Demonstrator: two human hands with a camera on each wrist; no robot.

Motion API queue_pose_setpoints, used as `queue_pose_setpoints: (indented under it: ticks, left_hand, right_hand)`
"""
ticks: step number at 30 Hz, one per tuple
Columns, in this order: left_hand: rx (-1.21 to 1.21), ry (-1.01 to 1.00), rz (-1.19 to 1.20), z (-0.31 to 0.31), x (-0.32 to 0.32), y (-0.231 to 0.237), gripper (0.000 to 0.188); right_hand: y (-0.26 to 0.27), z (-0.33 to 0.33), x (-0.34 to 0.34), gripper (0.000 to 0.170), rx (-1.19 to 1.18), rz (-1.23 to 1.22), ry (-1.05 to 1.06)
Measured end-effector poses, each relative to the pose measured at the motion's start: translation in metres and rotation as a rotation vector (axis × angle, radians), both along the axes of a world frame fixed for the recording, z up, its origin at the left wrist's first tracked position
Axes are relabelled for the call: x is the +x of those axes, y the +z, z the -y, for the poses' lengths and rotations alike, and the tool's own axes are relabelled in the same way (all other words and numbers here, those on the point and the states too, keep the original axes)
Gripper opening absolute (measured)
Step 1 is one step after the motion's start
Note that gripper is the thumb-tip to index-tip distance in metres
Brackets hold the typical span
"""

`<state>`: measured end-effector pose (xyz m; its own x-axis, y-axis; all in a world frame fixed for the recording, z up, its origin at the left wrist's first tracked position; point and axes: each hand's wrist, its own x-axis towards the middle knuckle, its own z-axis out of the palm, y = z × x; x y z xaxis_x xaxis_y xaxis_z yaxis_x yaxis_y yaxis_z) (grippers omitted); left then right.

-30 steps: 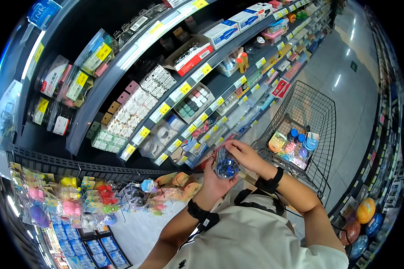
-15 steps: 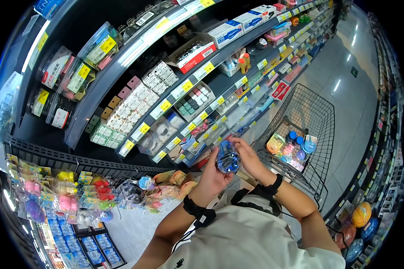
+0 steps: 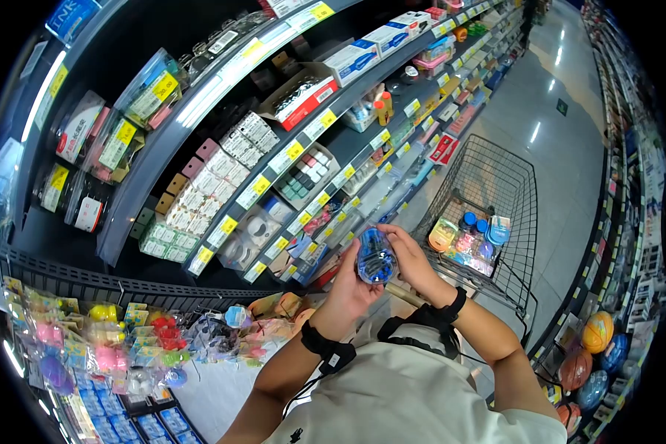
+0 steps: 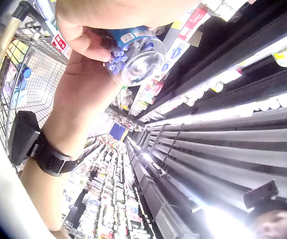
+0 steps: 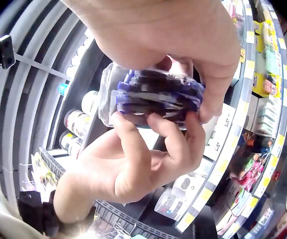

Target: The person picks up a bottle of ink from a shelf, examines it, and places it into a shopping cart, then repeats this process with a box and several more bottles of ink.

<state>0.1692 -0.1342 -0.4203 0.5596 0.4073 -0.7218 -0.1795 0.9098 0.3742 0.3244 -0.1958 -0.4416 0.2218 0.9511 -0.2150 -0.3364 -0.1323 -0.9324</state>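
Observation:
Both hands hold a clear plastic jar (image 3: 377, 259) in front of the chest, packed with slim dark-blue and clear sticks. My left hand (image 3: 345, 290) grips its left side; in the right wrist view, those fingertips (image 5: 156, 119) curl against the jar wall. On the other side my right hand (image 3: 414, 264) grips it with bent fingers, and it covers the jar's upper edge in the right wrist view. The left wrist view shows the round transparent end of the jar (image 4: 144, 63) and a blue label with a barcode.
A wire shopping cart (image 3: 522, 200) stands ahead to the right, with packaged goods and blue-capped containers inside. Tall shelves (image 3: 281, 159) of boxed goods run along the left. Bagged toys (image 3: 111, 359) hang at lower left. Balls (image 3: 596, 333) sit on the right-hand shelf.
The jar has been turned in the hands, so its packed sticks now face the head camera more plainly. Both hands keep their grip. The head view has shifted slightly right.

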Motion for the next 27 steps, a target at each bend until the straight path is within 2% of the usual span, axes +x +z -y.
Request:
queue_pose_setpoints:
  ticks: [6, 10, 13, 15, 16, 19, 20, 23, 24, 27]
  left_hand:
    - [0.016, -0.103, 0.053, -0.003, 0.008, -0.003, 0.038]
    - [0.129, -0.205, 0.123, 0.002, 0.035, -0.01, 0.04]
    - [0.234, -0.328, 0.127, 0.004, 0.053, -0.024, 0.047]
    - [0.355, -0.404, 0.043, 0.006, 0.07, -0.034, 0.05]
    - [0.35, -0.419, 0.027, 0.004, 0.083, -0.04, 0.059]
    - [0.589, -0.496, 0.052, 0.005, 0.124, -0.052, 0.063]
    - [0.629, -0.589, 0.042, -0.003, 0.136, -0.062, 0.071]
    - [0.832, -0.745, 0.091, -0.016, 0.183, -0.07, 0.074]
    - [0.882, -0.759, 0.073, -0.018, 0.2, -0.073, 0.073]
    - [1.035, -0.775, 0.014, -0.027, 0.252, -0.094, 0.069]
  right_hand:
    - [-0.025, 0.007, 0.001, 0.038, 0.1, -0.124, -0.123]
    - [-0.02, 0.036, 0.022, 0.041, 0.109, 0.304, -0.211]
    - [-0.012, 0.063, 0.048, 0.044, 0.039, 0.269, -0.226]
    - [-0.034, 0.077, 0.065, 0.045, 0.001, 0.172, -0.249]
    - [-0.043, 0.083, 0.076, 0.046, -0.012, 0.123, -0.255]
    - [-0.054, 0.096, 0.114, 0.048, 0.004, 0.177, -0.187]
    - [-0.053, 0.095, 0.128, 0.051, 0.039, 0.104, -0.201]
    - [-0.054, 0.093, 0.177, 0.051, 0.047, 0.198, -0.123]
    - [-0.057, 0.089, 0.19, 0.056, 0.126, 0.204, -0.167]
    - [-0.077, 0.077, 0.246, 0.061, 0.141, 0.584, -0.112]
